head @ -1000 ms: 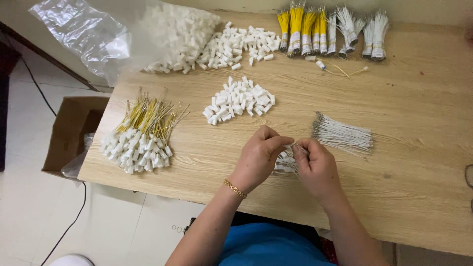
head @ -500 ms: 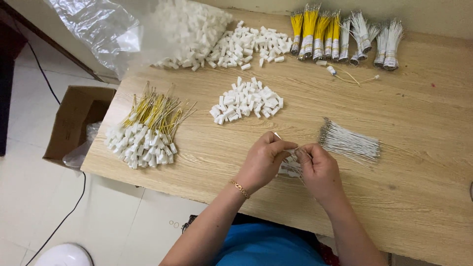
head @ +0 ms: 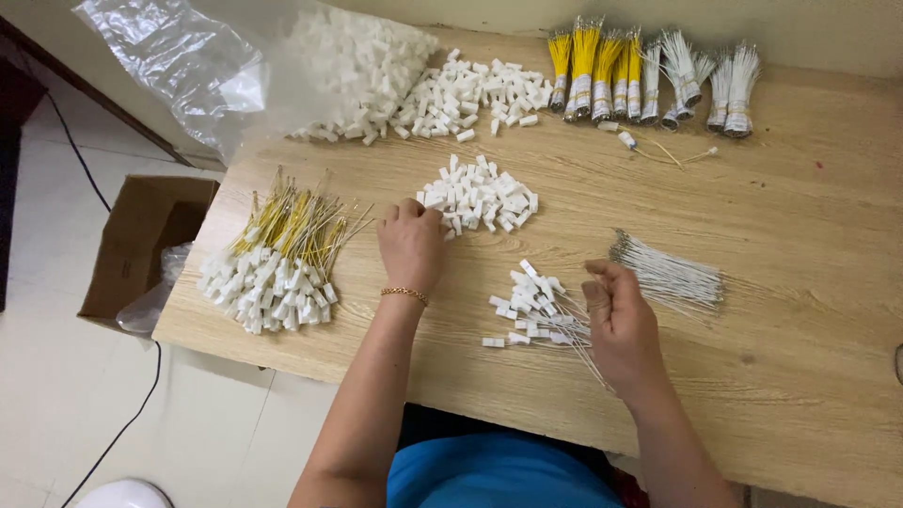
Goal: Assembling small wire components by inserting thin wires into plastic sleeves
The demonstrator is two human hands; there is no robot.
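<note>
My left hand point(head: 411, 243) reaches forward, its fingertips touching the near edge of a small heap of white plastic connectors point(head: 482, 193) on the wooden table point(head: 800, 310). My right hand point(head: 616, 315) hovers nearer to me, fingers curled; whether it pinches a thin wire I cannot tell. Just left of it lies a small cluster of white connectors fitted with white wires point(head: 538, 312). A loose bundle of thin white wires point(head: 670, 275) lies just right of that hand.
A pile of yellow-wired connectors point(head: 277, 259) lies at the table's left edge. A clear plastic bag spilling white connectors point(head: 357, 66) and bundles of yellow and white wires point(head: 649, 80) sit at the back. A cardboard box point(head: 141, 249) stands on the floor left.
My hands were together working a piece over the small cluster. Now they have parted: the left hand has gone forward to the connector heap, the right has drawn back to the right.
</note>
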